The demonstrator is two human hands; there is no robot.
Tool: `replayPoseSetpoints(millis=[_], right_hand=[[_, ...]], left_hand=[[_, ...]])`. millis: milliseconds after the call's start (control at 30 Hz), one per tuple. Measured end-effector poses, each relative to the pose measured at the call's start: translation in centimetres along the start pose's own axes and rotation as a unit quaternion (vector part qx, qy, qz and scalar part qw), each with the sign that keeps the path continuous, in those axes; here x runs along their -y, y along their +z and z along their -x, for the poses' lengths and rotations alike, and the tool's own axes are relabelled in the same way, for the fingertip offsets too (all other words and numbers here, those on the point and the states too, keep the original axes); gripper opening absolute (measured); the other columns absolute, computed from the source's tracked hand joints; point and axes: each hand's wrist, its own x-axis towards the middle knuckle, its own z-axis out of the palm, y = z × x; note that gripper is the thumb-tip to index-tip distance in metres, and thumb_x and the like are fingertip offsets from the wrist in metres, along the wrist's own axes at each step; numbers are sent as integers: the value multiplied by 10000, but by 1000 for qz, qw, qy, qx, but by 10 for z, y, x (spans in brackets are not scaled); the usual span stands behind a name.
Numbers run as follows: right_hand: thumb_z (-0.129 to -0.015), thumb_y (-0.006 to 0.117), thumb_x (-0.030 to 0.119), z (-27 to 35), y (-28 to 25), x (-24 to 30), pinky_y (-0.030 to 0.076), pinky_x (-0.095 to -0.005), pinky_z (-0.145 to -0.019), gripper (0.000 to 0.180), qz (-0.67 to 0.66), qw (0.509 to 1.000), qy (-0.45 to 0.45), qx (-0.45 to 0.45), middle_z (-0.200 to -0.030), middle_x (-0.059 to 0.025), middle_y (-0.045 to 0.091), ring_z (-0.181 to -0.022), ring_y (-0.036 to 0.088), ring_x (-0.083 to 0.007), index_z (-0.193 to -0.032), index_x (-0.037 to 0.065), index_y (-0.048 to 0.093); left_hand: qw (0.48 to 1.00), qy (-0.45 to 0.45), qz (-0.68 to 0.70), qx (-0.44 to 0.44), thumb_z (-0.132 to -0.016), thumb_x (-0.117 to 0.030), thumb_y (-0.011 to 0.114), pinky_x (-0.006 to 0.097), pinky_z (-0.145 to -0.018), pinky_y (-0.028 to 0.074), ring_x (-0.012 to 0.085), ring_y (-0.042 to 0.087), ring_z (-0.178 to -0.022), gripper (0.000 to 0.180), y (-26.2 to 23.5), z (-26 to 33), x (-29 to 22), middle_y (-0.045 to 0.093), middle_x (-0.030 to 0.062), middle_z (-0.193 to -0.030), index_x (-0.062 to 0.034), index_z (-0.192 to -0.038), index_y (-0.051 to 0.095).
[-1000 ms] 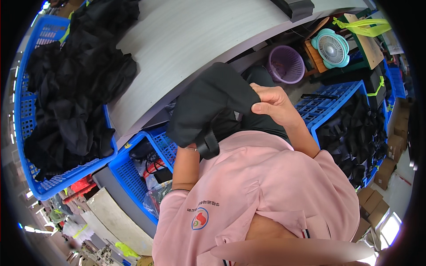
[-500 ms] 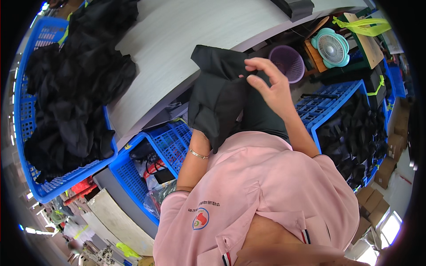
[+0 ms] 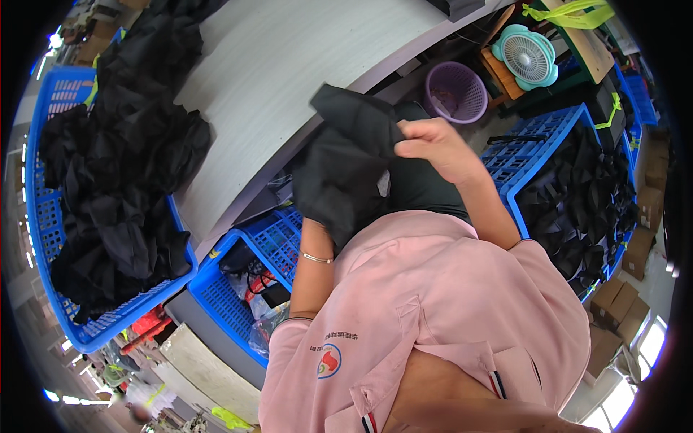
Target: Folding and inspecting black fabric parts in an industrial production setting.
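A black fabric piece [image 3: 336, 166] hangs over my left hand in front of my lap, at the edge of the pale table. My left forearm [image 3: 315, 249], with a bracelet at the wrist, runs up into the cloth. The fabric hides that hand's fingers. At the cloth's right side, my right hand [image 3: 437, 148] is closed, thumb and fingers pinching its edge. A small pale patch shows at the cloth's lower right.
A pale table [image 3: 281, 58] curves across the top. Black garments fill a blue basket [image 3: 108, 339] at left and another blue basket [image 3: 509, 195] at right. A lower blue crate [image 3: 216, 296], a purple bin [image 3: 469, 94] and a turquoise fan [image 3: 530, 58] stand around me.
My right hand's raised, parted fingers have closed on the cloth's right edge. The black cloth over my left hand has shifted slightly left and changed its folds.
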Motion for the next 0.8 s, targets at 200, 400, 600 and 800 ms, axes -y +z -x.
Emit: replayPoseSetpoints(millis=[200,400,600,800], right_hand=[[-938,656,161,-10,-24,10,426,-291,-1000,211,-225,974,-7,28,-1095,-50,684,-1055,611,-134,-1071,-2,678],[-1008,576,204,-88,-24,44,401,-255,-978,288,45,992,-112,33,-1084,19,633,-1053,540,-78,-1207,12,653],[-986,607,279,-169,-37,25,428,-294,-975,360,246,895,-298,-221,-1248,-88,622,-1105,587,-188,-1216,3,627],[-991,609,164,-114,-4,-29,488,-212,-730,217,22,936,-147,-318,-934,-58,686,-790,598,-70,-1093,-19,667]], left_hand=[[985,-72,150,-36,-970,-100,526,311,-956,439,171,565,-1107,274,-28,-8,23,628,88,-1191,8,-1210,601],[945,-126,287,-94,-988,-93,512,299,-997,433,159,555,-1161,310,-45,-11,37,622,93,-1257,25,-1267,581],[935,-192,222,-201,-994,-107,579,302,-1022,440,165,598,-1112,337,-26,-27,17,636,96,-1223,63,-1285,583],[917,-146,128,-349,-884,-62,727,354,-1036,440,201,558,-1191,547,-40,-40,37,564,151,-1321,35,-1373,499]])
